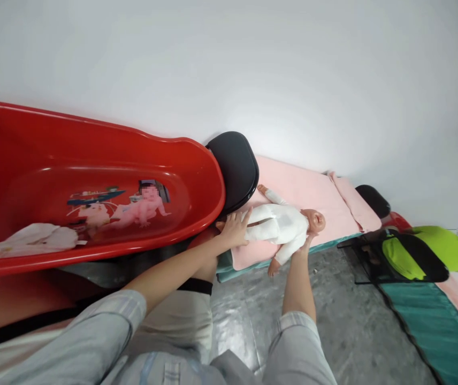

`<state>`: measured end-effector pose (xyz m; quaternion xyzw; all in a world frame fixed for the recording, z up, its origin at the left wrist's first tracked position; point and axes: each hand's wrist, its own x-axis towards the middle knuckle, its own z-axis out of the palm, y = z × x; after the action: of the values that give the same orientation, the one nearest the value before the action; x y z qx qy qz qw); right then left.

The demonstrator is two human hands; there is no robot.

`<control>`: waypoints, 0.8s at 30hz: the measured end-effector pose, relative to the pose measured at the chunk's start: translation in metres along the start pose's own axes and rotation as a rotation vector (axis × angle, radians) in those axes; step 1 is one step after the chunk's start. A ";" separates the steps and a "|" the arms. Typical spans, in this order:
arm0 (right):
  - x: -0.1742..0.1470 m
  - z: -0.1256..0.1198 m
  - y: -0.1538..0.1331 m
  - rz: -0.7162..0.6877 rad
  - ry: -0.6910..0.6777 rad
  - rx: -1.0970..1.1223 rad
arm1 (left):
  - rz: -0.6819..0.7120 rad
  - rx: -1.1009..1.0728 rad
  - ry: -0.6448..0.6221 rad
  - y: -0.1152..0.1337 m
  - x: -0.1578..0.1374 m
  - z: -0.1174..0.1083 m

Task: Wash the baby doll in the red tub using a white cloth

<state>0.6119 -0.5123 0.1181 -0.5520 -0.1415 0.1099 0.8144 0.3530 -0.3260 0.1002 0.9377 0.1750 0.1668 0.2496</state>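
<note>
A baby doll (283, 222) in a white outfit lies on its back along a pink-covered cot (297, 182), its head to the right. My left hand (235, 230) is closed around its lower legs, thumb on top. Beneath the doll's head and shoulder, my right hand (304, 243) supports it from the near side; most of those fingers are hidden. Whether the doll's back rests on the pink cover or is slightly raised, I cannot tell.
A red baby bathtub (165, 155) with a printed picture inside stands left, a white cloth (32, 238) lying in it. A black chair back (235, 168) adjoins its end. Right are a folding chair (413, 256), a bright green item (445, 246) and a green cot (433, 310).
</note>
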 end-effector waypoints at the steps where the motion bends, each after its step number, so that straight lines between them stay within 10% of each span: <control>1: -0.011 0.003 -0.003 0.001 0.006 0.032 | 0.008 -0.003 0.024 -0.001 -0.004 0.002; 15: -0.154 0.043 -0.057 -0.039 0.039 0.245 | 0.055 -0.170 0.023 -0.033 -0.095 -0.005; 24: -0.200 0.165 -0.111 -0.351 -0.290 0.099 | 0.056 -0.292 0.272 -0.046 -0.126 -0.069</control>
<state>0.3697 -0.4766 0.2573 -0.4569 -0.3452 0.0518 0.8182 0.2032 -0.3120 0.1038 0.8650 0.1546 0.3223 0.3522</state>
